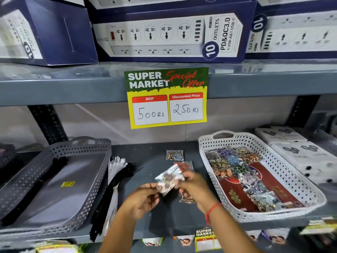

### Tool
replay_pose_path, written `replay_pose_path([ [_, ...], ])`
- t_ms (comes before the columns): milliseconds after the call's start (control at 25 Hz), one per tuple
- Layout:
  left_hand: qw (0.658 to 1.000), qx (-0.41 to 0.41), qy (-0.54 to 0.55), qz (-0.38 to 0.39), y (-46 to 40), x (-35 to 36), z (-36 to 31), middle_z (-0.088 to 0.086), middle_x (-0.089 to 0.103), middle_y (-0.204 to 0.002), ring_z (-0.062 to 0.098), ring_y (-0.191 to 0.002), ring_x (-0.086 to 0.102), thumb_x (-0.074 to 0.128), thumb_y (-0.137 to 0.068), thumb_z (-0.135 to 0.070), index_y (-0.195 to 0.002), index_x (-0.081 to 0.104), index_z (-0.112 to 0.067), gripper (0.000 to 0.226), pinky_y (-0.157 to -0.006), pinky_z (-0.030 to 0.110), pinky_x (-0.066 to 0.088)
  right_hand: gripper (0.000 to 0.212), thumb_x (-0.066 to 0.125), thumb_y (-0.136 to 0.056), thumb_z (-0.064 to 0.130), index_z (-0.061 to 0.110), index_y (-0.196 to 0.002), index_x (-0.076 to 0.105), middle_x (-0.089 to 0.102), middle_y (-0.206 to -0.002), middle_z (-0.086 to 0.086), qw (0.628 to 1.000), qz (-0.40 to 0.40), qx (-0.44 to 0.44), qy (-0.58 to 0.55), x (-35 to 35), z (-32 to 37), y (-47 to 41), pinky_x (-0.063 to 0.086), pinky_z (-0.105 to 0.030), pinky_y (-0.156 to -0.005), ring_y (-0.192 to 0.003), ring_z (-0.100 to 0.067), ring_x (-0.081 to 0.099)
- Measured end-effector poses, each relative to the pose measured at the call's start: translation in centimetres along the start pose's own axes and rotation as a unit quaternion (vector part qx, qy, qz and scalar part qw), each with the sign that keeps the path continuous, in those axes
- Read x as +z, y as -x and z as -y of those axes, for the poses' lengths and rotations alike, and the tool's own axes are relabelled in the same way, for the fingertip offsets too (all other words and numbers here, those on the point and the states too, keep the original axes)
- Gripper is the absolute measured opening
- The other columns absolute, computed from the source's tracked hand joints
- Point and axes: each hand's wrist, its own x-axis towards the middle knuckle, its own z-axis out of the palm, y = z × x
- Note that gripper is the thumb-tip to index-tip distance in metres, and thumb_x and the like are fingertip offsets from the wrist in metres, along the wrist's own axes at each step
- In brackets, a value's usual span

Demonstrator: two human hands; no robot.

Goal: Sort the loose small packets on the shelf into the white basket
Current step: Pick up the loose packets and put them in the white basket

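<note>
Head view, lower centre of the frame: left hand (144, 199) and right hand (193, 187) raised together over the shelf (145, 161), both pinching one clear packet (168, 180), blurred, held in the air and touching nothing else. Left fingertips closed on its lower left edge, right fingertips on its right side; which hand carries the weight, impossible to say. Right of centre: white basket (206, 154) on the same shelf, already lined with rows of bright packets, its near left wall just beside the right wrist. Still loose on the shelf: a gold-blue packet (174, 155) at centre, a red packet (185, 165) just below it and partly behind the held one, a copper packet (187, 199) low down between the wrists, partly hidden by the right hand. Left of frame: grey basket (54, 179), nearly bare inside, with black and white zips (116, 172) lying alongside its right wall. Upper half: price sign (166, 97) hanging from the shelf above, boxes (167, 35) of power strips stacked on top. Step in hand, by the look of it: one packet lifted and being checked or straightened before going in; three left to move, so well along but not finished. Next move likely calls for letting go with the left, carrying the packet rightward over the basket wall, and laying it flat in a free spot among the rows, without knocking the red packet or the copper one off the front edge.
</note>
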Motion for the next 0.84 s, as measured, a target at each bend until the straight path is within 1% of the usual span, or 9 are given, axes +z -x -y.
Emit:
replay_pose_path([
  [120, 0.985, 0.044, -0.169, -0.004, -0.8, 2.9, 0.4, -0.001, 0.061, -0.061, 0.007, -0.054, 0.053, 0.059, -0.088, -0.005, -0.077, 0.060, -0.013, 0.014, -0.049, 0.015, 0.044, 0.015, 0.057, -0.083, -0.004, 0.011, -0.083, 0.061, 0.058, -0.063, -0.004, 0.991, -0.124, -0.054, -0.011, -6.0, 2.5, 0.6, 0.032, -0.009, -0.033, -0.044, -0.007, 0.045],
  [160, 0.969, 0.063, -0.240, -0.005, -1.0, 3.8, 0.6, 0.001, 0.059, -0.073, 0.011, -0.066, 0.054, 0.060, -0.087, -0.007, -0.085, 0.061, -0.012, 0.005, -0.054, 0.016, 0.043, 0.013, 0.056, -0.083, -0.006, 0.005, -0.086, 0.063, 0.056, -0.061, -0.004, 0.984, -0.172, -0.054, -0.010, -8.6, 2.6, 0.6, 0.030, -0.009, -0.031, -0.043, -0.008, 0.043],
  [240, 0.909, 0.120, -0.399, 0.031, -2.3, 5.4, 1.0, 0.005, 0.061, -0.097, 0.017, -0.093, 0.057, 0.057, -0.087, -0.005, -0.111, 0.062, -0.008, 0.025, -0.070, 0.020, 0.045, 0.015, 0.054, -0.082, -0.008, -0.007, -0.095, 0.062, 0.051, -0.059, -0.006, 0.970, -0.239, -0.003, 0.051, -12.8, 2.0, 0.4, 0.032, -0.015, -0.033, -0.046, -0.012, 0.039],
  [360, 0.815, 0.171, -0.551, 0.041, -3.6, 7.2, 0.8, 0.006, 0.055, -0.137, 0.019, -0.126, 0.051, 0.049, -0.086, -0.001, -0.135, 0.051, -0.012, 0.049, -0.105, 0.025, 0.039, 0.013, 0.053, -0.083, -0.006, 0.001, -0.091, 0.058, 0.047, -0.060, -0.006, 0.951, -0.170, 0.124, 0.227, -14.6, -0.2, -0.4, 0.033, -0.016, -0.032, -0.048, -0.013, 0.039],
  [440, 0.786, 0.164, -0.594, 0.046, -4.4, 7.7, 0.3, 0.007, 0.057, -0.135, 0.022, -0.124, 0.054, 0.053, -0.084, -0.002, -0.128, 0.056, -0.011, 0.045, -0.102, 0.025, 0.043, 0.006, 0.056, -0.088, 0.005, 0.000, -0.088, 0.060, 0.055, -0.070, -0.009, 0.933, -0.127, 0.170, 0.291, -14.4, -1.3, -1.2, 0.042, -0.014, -0.039, -0.060, -0.018, 0.054],
  [520, 0.802, 0.117, -0.583, 0.059, -4.8, 7.5, -0.1, 0.011, 0.067, -0.108, 0.021, -0.098, 0.063, 0.059, -0.082, -0.003, -0.105, 0.066, -0.011, 0.026, -0.076, 0.020, 0.049, 0.034, 0.062, -0.086, 0.026, -0.003, -0.103, 0.059, 0.066, -0.101, -0.018, 0.880, -0.142, 0.162, 0.424, -14.2, -1.9, -1.6, 0.053, -0.025, -0.072, -0.094, -0.027, 0.064],
  [600, 0.857, 0.055, -0.505, 0.089, -4.3, 6.7, -0.5, 0.005, 0.060, -0.077, 0.013, -0.066, 0.056, 0.062, -0.081, -0.002, -0.078, 0.061, -0.016, 0.014, -0.052, 0.015, 0.043, 0.052, 0.066, -0.081, 0.036, 0.001, -0.118, 0.053, 0.062, -0.120, -0.019, 0.847, -0.218, 0.082, 0.478, -13.5, -1.0, -0.9, 0.050, -0.036, -0.089, -0.109, -0.031, 0.060],
  [720, 0.926, -0.012, -0.350, 0.138, -3.5, 5.3, -1.8, -0.004, 0.059, -0.061, 0.004, -0.055, 0.054, 0.057, -0.085, 0.003, -0.074, 0.056, -0.018, 0.024, -0.050, 0.013, 0.048, 0.022, 0.065, -0.084, 0.025, 0.008, -0.098, 0.063, 0.068, -0.099, -0.009, 0.954, -0.163, -0.053, 0.244, -10.9, 1.2, 0.7, 0.047, -0.028, -0.074, -0.084, -0.020, 0.061],
  [840, 0.950, -0.005, -0.250, 0.187, -3.1, 5.1, -3.5, -0.009, 0.066, -0.050, 0.000, -0.047, 0.059, 0.052, -0.088, 0.006, -0.078, 0.059, -0.017, 0.026, -0.050, 0.014, 0.053, 0.028, 0.067, -0.083, 0.020, 0.008, -0.107, 0.063, 0.062, -0.093, 0.000, 0.984, 0.012, -0.058, 0.167, -7.7, 2.1, 1.4, 0.047, -0.025, -0.073, -0.081, -0.011, 0.058],
])
